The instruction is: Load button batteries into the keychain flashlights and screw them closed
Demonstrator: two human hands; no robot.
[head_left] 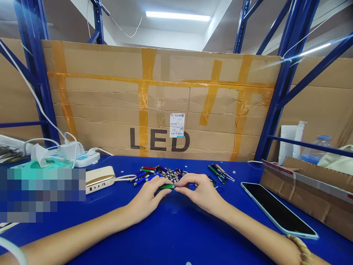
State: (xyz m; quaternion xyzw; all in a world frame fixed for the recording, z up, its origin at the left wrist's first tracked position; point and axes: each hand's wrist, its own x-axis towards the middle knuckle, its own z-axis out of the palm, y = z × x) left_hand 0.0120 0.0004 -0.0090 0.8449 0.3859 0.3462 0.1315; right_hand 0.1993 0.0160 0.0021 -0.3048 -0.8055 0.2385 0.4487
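Near the middle of the blue table, my left hand (150, 197) pinches a small green metal tube (166, 187) between thumb and fingers. My right hand (202, 189) meets the tube's right end with thumb and forefinger pressed together; what small part they grip there is too small to make out. Just behind both hands lies a pile of coloured tubes (142, 178) in blue, red, green and purple, with many small silver round pieces (171, 173) among them. Several finished-looking tubes with wire loops (220, 173) lie to the right of the pile.
A phone (278, 208) and an open cardboard box (303, 195) lie at the right. On the left are a white-and-gold power bank (100, 178), a power strip (85, 159) with cables and a green packet (44, 163). A large cardboard sheet (110, 110) stands behind, between blue posts.
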